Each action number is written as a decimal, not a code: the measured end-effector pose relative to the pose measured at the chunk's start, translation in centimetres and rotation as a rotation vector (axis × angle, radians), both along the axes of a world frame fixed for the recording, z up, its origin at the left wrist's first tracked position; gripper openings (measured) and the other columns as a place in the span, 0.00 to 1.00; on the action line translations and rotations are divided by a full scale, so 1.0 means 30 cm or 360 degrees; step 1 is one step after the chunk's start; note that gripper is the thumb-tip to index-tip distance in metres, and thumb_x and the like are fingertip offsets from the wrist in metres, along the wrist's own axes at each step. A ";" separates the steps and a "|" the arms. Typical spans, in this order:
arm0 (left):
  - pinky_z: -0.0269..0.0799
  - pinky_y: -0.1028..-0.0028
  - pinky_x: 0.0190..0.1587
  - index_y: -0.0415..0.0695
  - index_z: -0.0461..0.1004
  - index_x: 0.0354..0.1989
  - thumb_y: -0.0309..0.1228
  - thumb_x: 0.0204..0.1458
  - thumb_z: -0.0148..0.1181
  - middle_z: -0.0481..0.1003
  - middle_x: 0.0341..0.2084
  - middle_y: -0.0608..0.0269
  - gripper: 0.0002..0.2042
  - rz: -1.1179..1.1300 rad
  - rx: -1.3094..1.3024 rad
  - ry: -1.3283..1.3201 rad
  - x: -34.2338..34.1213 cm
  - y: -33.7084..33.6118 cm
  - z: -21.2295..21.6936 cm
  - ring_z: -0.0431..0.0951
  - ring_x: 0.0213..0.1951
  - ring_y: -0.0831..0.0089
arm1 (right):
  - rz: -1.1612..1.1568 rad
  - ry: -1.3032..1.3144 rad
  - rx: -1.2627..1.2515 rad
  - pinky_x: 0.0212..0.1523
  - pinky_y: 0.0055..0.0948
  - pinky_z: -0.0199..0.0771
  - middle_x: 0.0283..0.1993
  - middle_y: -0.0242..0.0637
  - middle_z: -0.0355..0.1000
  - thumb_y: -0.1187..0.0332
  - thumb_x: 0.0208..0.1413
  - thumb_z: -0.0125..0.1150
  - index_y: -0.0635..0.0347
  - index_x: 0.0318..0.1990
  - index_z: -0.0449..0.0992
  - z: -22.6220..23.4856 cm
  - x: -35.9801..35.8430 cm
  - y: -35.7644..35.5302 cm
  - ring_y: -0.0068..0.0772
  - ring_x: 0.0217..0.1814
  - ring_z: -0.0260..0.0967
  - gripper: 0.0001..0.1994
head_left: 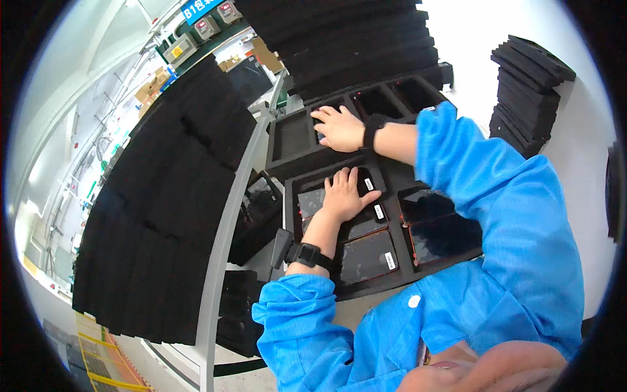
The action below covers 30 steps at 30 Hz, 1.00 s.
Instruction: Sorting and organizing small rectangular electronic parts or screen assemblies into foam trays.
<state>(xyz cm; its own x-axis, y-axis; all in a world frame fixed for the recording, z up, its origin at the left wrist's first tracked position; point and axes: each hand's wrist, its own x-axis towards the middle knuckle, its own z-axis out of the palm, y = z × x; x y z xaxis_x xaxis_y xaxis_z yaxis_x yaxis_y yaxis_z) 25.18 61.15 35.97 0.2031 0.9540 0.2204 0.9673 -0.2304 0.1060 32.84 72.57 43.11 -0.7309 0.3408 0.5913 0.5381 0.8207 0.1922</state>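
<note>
My left hand lies with spread fingers on dark flat panels in the near black foam tray. Beside its thumb are small white labels. Closer to me in that tray rests a glossy dark panel with an orange edge and a white label. My right hand reaches to the far foam tray, fingers stretched out over a dark panel that it partly hides. To its left is a bare grey compartment. More glossy panels sit in compartments at the right of the near tray.
Tall stacks of black foam trays stand at the left and at the back. A smaller foam stack is at the right by the white wall. A grey metal post runs up left of my left arm.
</note>
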 end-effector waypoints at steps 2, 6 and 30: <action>0.43 0.54 0.55 0.39 0.52 0.54 0.59 0.40 0.45 0.54 0.52 0.47 0.39 0.0009 -0.0027 -0.0014 0.005 -0.010 0.009 0.52 0.55 0.55 | 0.0310 -0.0050 -0.0261 0.41 0.40 0.63 0.47 0.42 0.61 0.60 0.43 0.52 0.60 0.39 0.68 0.081 0.093 -0.090 0.42 0.47 0.60 0.17; 0.43 0.52 0.54 0.37 0.52 0.53 0.61 0.38 0.45 0.55 0.51 0.49 0.41 0.0007 0.0026 0.0003 -0.012 0.001 -0.011 0.52 0.55 0.58 | 0.0030 -0.1030 -0.0748 0.36 0.37 0.67 0.31 0.46 0.68 0.55 0.37 0.56 0.64 0.30 0.71 0.155 0.373 -0.294 0.44 0.36 0.67 0.19; 0.42 0.54 0.55 0.38 0.52 0.54 0.60 0.39 0.47 0.54 0.51 0.47 0.41 0.0025 -0.0061 -0.0034 -0.001 0.007 -0.005 0.51 0.55 0.57 | 0.0226 0.0564 -0.2057 0.14 0.26 0.47 0.13 0.31 0.58 0.54 0.46 0.53 0.63 0.19 0.71 0.213 0.006 0.129 0.24 0.13 0.49 0.19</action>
<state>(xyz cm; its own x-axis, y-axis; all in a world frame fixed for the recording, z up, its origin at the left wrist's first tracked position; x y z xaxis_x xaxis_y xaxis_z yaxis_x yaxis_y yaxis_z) 25.15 61.35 35.82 0.1835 0.9650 0.1875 0.9682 -0.2104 0.1351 33.01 76.44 49.50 -0.6822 0.7278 0.0696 0.2932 0.3595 -0.8859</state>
